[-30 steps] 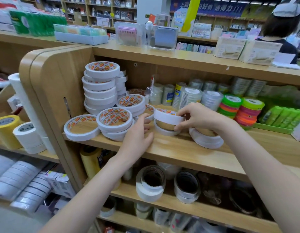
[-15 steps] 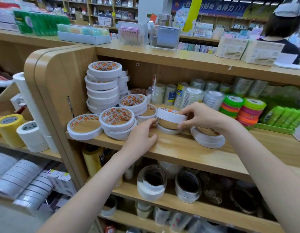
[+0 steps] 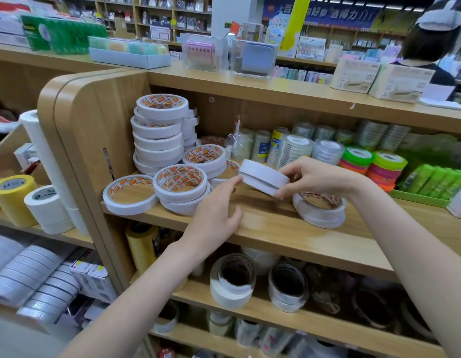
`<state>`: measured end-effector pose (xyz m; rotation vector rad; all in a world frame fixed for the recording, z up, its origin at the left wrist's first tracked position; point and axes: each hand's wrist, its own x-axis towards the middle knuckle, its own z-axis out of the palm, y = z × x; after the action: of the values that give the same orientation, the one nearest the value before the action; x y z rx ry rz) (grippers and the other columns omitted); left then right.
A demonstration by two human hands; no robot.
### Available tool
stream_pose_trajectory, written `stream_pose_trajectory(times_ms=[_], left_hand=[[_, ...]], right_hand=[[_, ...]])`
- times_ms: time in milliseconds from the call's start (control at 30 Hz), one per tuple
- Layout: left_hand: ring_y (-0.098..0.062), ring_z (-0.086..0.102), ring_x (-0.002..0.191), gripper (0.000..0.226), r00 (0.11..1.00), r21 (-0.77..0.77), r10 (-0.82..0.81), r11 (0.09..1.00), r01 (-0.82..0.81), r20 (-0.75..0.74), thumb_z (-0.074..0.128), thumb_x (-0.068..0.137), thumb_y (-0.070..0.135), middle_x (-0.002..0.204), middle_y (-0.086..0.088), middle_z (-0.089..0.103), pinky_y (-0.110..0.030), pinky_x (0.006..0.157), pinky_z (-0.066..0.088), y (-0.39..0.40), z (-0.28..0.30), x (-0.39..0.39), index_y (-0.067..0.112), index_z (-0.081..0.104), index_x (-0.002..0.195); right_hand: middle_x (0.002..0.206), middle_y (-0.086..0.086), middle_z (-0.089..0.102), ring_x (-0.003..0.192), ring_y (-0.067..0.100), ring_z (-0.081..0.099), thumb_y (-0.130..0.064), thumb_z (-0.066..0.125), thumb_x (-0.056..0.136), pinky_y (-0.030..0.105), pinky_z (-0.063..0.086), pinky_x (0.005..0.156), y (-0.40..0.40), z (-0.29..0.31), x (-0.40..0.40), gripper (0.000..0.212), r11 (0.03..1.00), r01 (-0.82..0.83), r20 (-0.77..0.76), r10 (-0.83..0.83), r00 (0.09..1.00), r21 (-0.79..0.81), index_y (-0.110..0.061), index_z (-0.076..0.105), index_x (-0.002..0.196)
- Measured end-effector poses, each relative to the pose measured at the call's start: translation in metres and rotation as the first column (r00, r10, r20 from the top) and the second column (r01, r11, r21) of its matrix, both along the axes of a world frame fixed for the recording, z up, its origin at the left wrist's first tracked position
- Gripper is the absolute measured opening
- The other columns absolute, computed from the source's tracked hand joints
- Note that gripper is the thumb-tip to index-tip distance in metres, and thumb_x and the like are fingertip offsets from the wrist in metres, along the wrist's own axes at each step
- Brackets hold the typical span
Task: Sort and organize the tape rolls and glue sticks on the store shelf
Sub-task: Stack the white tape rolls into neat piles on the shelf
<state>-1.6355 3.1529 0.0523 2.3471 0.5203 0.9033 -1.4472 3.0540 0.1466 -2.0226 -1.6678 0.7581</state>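
White double-sided tape is what I have in hand: two rolls (image 3: 263,177) stacked one on the other, lifted clear of the wooden shelf board (image 3: 288,228) and tilted down toward the right. My right hand (image 3: 314,177) grips the pair at its right end, fingers curled over the top and thumb beneath. My left hand (image 3: 214,215) has its fingers fairly straight, and one fingertip touches the left edge of the pair to steady it; it clasps nothing.

I judge this to be the gathering step, picking loose rolls from the open middle of the shelf to join their own kind. To the left stand the matching rolls: a tall stack (image 3: 158,135) against the side panel, a shorter pile (image 3: 181,187) in front of it, another pile (image 3: 205,157) behind that, and a single flat roll (image 3: 128,195) at the shelf's front corner. Just below my right wrist two more rolls (image 3: 319,210) lie stacked, apart from the rest.

The next move, as I see it, calls for levelling the pair and carrying it left to sit squarely on one of the short piles. The two rolls are loose on each other, so I should keep them pinched together. The tall stack already looks uneven, so a lower pile seems safer. The green glue sticks (image 3: 436,180) far right are untouched.
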Motion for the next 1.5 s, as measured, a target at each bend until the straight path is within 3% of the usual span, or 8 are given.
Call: stream_pose_trajectory(times_ms=[200, 433, 633, 767, 833, 1033, 1333, 1500], left_hand=[[-0.012, 0.048, 0.117, 0.035, 0.995, 0.253, 0.028, 0.966, -0.051, 0.094, 0.055, 0.083, -0.002, 0.123, -0.005, 0.058, -0.014, 0.101, 0.028, -0.002, 0.01, -0.019, 0.007, 0.059, 0.117], [-0.023, 0.05, 0.11, 0.031, 0.933, 0.447, 0.354, 0.824, -0.346, 0.07, 0.049, 0.083, 0.032, 0.113, -0.001, 0.062, -0.038, 0.098, 0.03, 0.024, -0.002, -0.063, 0.014, 0.064, 0.104], [-0.031, 0.047, 0.112, 0.046, 0.916, 0.453, 0.357, 0.858, -0.243, -0.184, 0.074, 0.071, 0.041, 0.104, -0.008, 0.062, -0.045, 0.093, 0.045, 0.047, -0.003, -0.078, 0.009, 0.062, 0.102], [-0.017, 0.035, 0.115, 0.037, 0.952, 0.335, 0.259, 0.922, -0.193, -0.163, 0.075, 0.072, 0.038, 0.099, 0.001, 0.059, -0.025, 0.097, 0.029, 0.052, 0.009, -0.079, 0.013, 0.058, 0.093], [-0.009, 0.027, 0.11, 0.035, 0.954, 0.288, 0.237, 0.941, -0.178, -0.185, 0.073, 0.074, 0.04, 0.091, 0.006, 0.053, -0.018, 0.09, 0.025, 0.053, 0.011, -0.08, 0.018, 0.047, 0.081], [-0.01, 0.031, 0.104, 0.036, 0.942, 0.264, 0.262, 0.943, -0.204, -0.211, 0.076, 0.07, 0.041, 0.088, 0.008, 0.052, -0.03, 0.092, 0.035, 0.054, 0.016, -0.078, 0.022, 0.048, 0.08], [-0.017, 0.037, 0.119, 0.055, 0.866, 0.318, 0.268, 0.939, -0.135, -0.423, 0.064, 0.081, 0.048, 0.119, 0.004, 0.056, -0.034, 0.102, 0.026, 0.059, 0.028, -0.067, 0.02, 0.054, 0.127], [-0.021, 0.044, 0.099, 0.035, 0.923, 0.179, 0.183, 0.976, -0.128, -0.34, 0.074, 0.075, 0.041, 0.073, 0.01, 0.044, -0.031, 0.079, 0.032, 0.059, 0.03, -0.068, 0.009, 0.064, 0.088]], right_hand=[[0.061, 0.003, 0.046, 0.055, 0.008, 0.038, -0.022, 0.074, 0.077, 0.021, 0.029, 0.052, 0.009, -0.005, 0.002, 0.023, 0.998, 0.048, 0.235, -0.058, 0.97, 0.051, -0.003, 0.061, 0.073], [0.091, -0.006, 0.054, 0.094, 0.016, 0.042, -0.045, 0.073, 0.071, 0.031, 0.041, 0.075, 0.03, 0.005, -0.017, 0.03, 0.997, 0.031, 0.624, 0.02, 0.781, -0.071, -0.026, 0.061, 0.09], [0.133, 0.0, 0.046, 0.116, 0.025, 0.039, -0.025, 0.065, 0.083, 0.035, 0.032, 0.099, 0.1, 0.0, -0.049, 0.048, 0.977, -0.208, 0.611, 0.138, 0.78, 0.045, -0.022, 0.048, 0.128], [0.085, 0.003, 0.056, 0.086, 0.023, 0.05, -0.012, 0.059, 0.082, 0.029, 0.034, 0.062, 0.124, -0.012, -0.057, 0.006, 0.983, -0.184, 0.637, 0.126, 0.76, 0.025, -0.014, 0.054, 0.079], [0.065, -0.001, 0.046, 0.069, 0.019, 0.045, -0.011, 0.061, 0.081, 0.028, 0.029, 0.053, 0.122, -0.009, -0.054, 0.029, 0.98, -0.197, 0.618, 0.133, 0.775, 0.035, -0.016, 0.041, 0.062], [0.079, -0.003, 0.068, 0.068, 0.004, 0.064, -0.018, 0.072, 0.078, 0.025, 0.052, 0.069, 0.061, 0.047, -0.035, 0.009, 0.99, -0.065, 0.378, 0.014, 0.926, 0.122, -0.017, 0.068, 0.087], [0.091, -0.002, 0.059, 0.093, 0.02, 0.055, -0.029, 0.074, 0.073, 0.03, 0.043, 0.073, 0.008, 0.02, -0.024, 0.031, 0.99, 0.128, 0.657, -0.055, 0.752, -0.063, -0.016, 0.064, 0.099], [0.11, -0.002, 0.057, 0.104, 0.02, 0.042, -0.041, 0.064, 0.082, 0.032, 0.037, 0.082, 0.03, 0.023, -0.05, 0.038, 0.986, -0.047, 0.745, -0.091, 0.661, 0.162, -0.022, 0.058, 0.114]])
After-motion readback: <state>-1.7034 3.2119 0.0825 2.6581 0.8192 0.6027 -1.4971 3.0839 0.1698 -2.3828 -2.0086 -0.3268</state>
